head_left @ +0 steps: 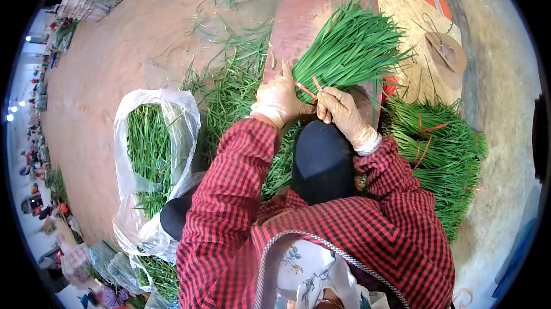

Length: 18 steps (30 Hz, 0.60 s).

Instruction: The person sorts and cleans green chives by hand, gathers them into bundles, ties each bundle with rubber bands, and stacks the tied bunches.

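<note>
A large bunch of green garlic chives [353,48] lies on a reddish board [290,25], its leaf tips fanned toward the upper right. My left hand [280,99], in a thin pale glove, grips the bunch near its gathered end. A red tie [306,92] crosses the stalks there, one end sticking up. Close beside it, my gloved right hand [342,113] has its fingers pinched together at the tie, just above my dark-clad knee [323,160]. The part of the tie under the fingers is hidden.
Several tied bunches [433,154] are piled at my right. Loose leaves [232,88] litter the floor left of the board. A clear plastic bag [192,117] holding greens stands at my left. A brown flat object [446,52] lies at the upper right.
</note>
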Tool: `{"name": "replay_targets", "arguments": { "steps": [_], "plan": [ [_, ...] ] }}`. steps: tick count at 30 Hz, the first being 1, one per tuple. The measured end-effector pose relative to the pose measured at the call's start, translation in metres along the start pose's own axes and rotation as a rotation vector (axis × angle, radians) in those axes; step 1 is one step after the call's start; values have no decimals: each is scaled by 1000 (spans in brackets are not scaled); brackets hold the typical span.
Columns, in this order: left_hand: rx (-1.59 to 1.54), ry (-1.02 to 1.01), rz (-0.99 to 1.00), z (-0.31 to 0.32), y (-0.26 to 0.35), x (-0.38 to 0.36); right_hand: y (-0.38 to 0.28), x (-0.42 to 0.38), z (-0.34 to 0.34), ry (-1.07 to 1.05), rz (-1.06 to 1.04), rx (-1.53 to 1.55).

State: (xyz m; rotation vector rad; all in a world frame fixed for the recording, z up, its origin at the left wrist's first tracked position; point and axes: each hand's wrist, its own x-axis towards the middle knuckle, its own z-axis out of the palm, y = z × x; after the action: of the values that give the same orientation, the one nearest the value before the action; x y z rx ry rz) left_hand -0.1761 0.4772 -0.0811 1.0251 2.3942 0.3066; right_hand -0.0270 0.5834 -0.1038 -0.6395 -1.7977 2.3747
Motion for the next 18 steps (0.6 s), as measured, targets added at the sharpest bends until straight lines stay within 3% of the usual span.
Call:
{"name": "replay_targets", "arguments": {
  "steps": [5, 6, 8, 9, 11, 12, 13, 14, 16, 17, 18],
  "plan": [
    [149, 177, 100, 25, -4, -2, -11, 9, 6, 16, 66, 120],
    [212, 325, 181, 44, -15, 3, -12, 21, 14, -43, 14, 185],
    [189, 608, 266, 89, -29, 12, -28, 48, 52, 43, -140, 17],
    [197, 608, 274, 79, -28, 13, -25, 58, 56, 48, -147, 24],
    [122, 210, 180, 54, -28, 13, -12, 70, 57, -108, -183, 24],
    [-280, 93, 170, 57, -35, 17, -20, 63, 55, -101, -181, 22],
    [-281, 90, 179, 48, -42, 24, -37, 52, 52, -155, -106, 16],
    [-306, -147, 161, 36, -49, 34, -56, 40, 48, -205, -33, 13],
    [-676, -249, 61, 20, -43, 27, -74, 16, 36, -89, -33, 22],
    [-1021, -99, -21, 12, -40, 17, -74, 7, 24, -29, -31, 25],
    [-1202, -234, -20, 1, -39, 12, -68, 1, 8, -10, -23, 25]
  ]
}}
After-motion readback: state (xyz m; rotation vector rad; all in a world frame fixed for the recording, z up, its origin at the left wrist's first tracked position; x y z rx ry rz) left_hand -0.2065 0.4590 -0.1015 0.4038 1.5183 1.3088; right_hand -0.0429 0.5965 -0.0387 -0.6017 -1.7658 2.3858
